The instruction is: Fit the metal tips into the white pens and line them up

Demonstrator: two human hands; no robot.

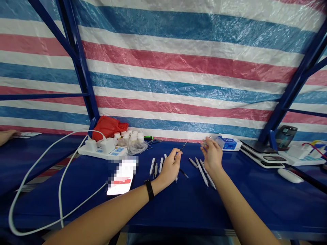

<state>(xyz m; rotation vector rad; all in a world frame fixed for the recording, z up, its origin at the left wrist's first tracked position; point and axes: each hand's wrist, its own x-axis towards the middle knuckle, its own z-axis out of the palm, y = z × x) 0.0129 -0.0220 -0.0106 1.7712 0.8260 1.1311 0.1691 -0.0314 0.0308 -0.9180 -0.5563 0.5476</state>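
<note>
My left hand [171, 166], with a black band on its wrist, pinches a thin dark pen refill [184, 146] whose tip points up and away. Another dark refill [184, 173] lies on the table beside this hand. Several white pens [152, 166] lie left of it, partly hidden behind the hand. My right hand [213, 154] is raised with its fingers closed together; a small pale or clear thing shows at the fingertips, too unclear to name. Just beyond them is a clear plastic piece [219, 141]. White pens [202, 174] lie between my two hands.
The blue table [158, 207] also bears a lit phone [122, 178], a power strip [102, 151] with looping white cables, white bottles [133, 137], a red bag [108, 127], a blue-white box [231, 144], scales [265, 158] and a white mouse [290, 175]. Another person's hand [6, 136] is far left.
</note>
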